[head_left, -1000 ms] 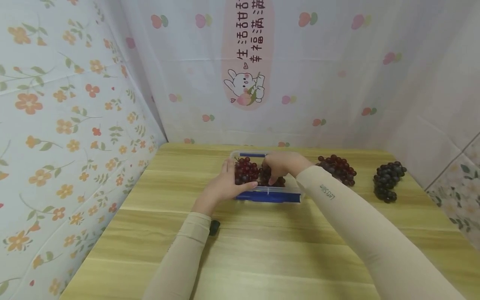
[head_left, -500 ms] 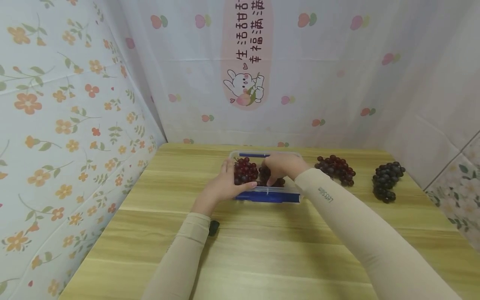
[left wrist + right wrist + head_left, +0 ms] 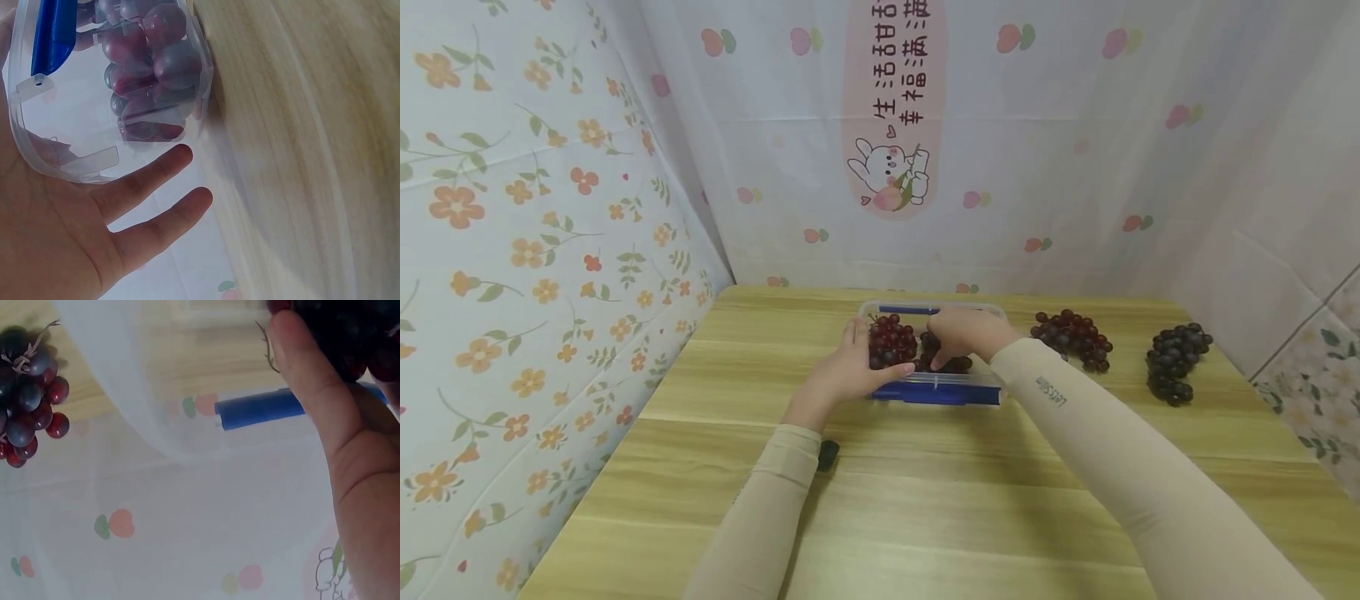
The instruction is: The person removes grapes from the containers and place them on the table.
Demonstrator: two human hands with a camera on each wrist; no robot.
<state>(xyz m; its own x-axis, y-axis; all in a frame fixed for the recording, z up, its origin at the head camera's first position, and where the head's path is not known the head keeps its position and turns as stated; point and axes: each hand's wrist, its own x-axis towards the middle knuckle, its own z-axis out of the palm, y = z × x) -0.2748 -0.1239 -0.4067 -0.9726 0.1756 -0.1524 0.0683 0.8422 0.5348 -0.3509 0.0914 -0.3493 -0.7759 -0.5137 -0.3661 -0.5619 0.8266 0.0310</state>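
In the head view a clear plastic container (image 3: 988, 379) with blue latches stands at the back of the table. My left hand (image 3: 844, 371) braces its left front corner, thumb along the front rim. The left wrist view shows that hand's two visible fingers (image 3: 156, 225) straight, at the container's corner. A red bunch of grapes (image 3: 892, 340) lies inside on the left. My right hand (image 3: 966, 329) reaches into the right half, gripping a darker bunch of grapes (image 3: 957, 365). In the right wrist view one finger presses on these grapes (image 3: 350, 331); the other fingertips are hidden.
To the container's right lies another red bunch (image 3: 1075, 339) on the wooden table (image 3: 925, 500). A blackish bunch (image 3: 1176, 362) lies near the table's right edge. A small dark object (image 3: 828, 456) sits beside my left wrist. Printed curtains (image 3: 790, 167) stand behind and at the left.
Both arms keep nearly the same place. My right hand shifts very slightly inside the container, and its thumb moves a little to the left over the grapes.
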